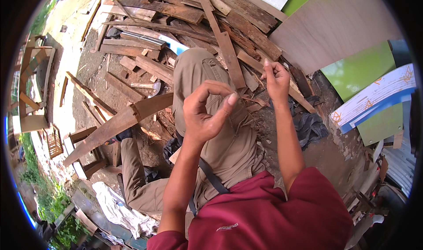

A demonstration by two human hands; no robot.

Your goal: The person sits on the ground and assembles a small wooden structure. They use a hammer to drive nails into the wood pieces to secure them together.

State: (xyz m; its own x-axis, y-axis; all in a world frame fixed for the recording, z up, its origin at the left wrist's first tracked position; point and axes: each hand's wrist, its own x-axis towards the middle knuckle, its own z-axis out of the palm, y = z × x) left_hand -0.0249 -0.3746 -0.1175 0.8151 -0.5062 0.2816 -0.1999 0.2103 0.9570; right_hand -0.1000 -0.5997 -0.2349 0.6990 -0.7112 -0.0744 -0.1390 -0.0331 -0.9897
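Above my brown-trousered thigh, my left hand (pixel 206 111) is closed, its thumb tip brought up to the curled index finger. My right hand (pixel 276 80) is raised farther right, fingers curled and thumb pressed against them. Whatever either pinch holds, if anything, is too small to make out. A long wooden plank (pixel 103 135) slants past my left hand, its upper end meeting my leg and its other end over a wooden frame. Beyond the plank a hammer (pixel 156 88) with a pale wooden handle lies on the dirt.
Piled old boards (pixel 176 12) spread across the ground ahead. Large plywood and green panels (pixel 339 29) lean at the right, with a white-and-blue sheet (pixel 374 98). Crumpled black plastic (pixel 310 122) lies below my right hand. A white cloth (pixel 116 208) is at the lower left.
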